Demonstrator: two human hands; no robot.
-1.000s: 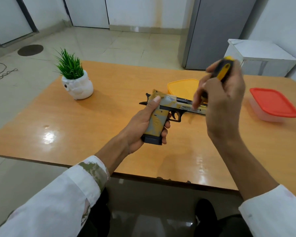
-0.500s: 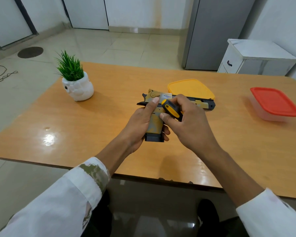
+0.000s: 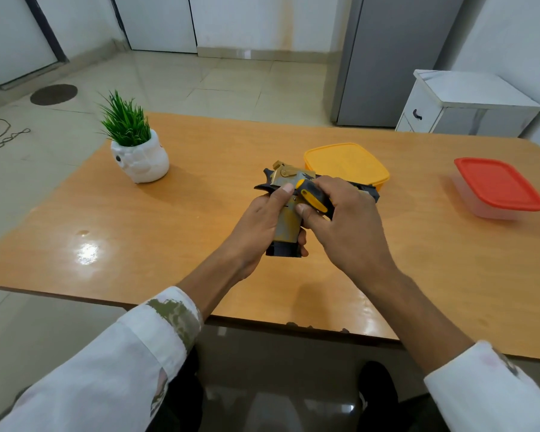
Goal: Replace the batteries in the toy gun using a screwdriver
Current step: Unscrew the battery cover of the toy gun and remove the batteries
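I see the left hand (image 3: 259, 226) with its fingers wrapped round the grip of the toy gun (image 3: 289, 227), holding it over the table (image 3: 169, 244). The right hand (image 3: 353, 229) clasps the yellow-and-black screwdriver (image 3: 314, 198) against the gun's side, near the yellow-lidded container (image 3: 346, 162).

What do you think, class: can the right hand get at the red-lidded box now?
Probably yes: only bare table lies between the right hand and the red-lidded box, though it grips the screwdriver.
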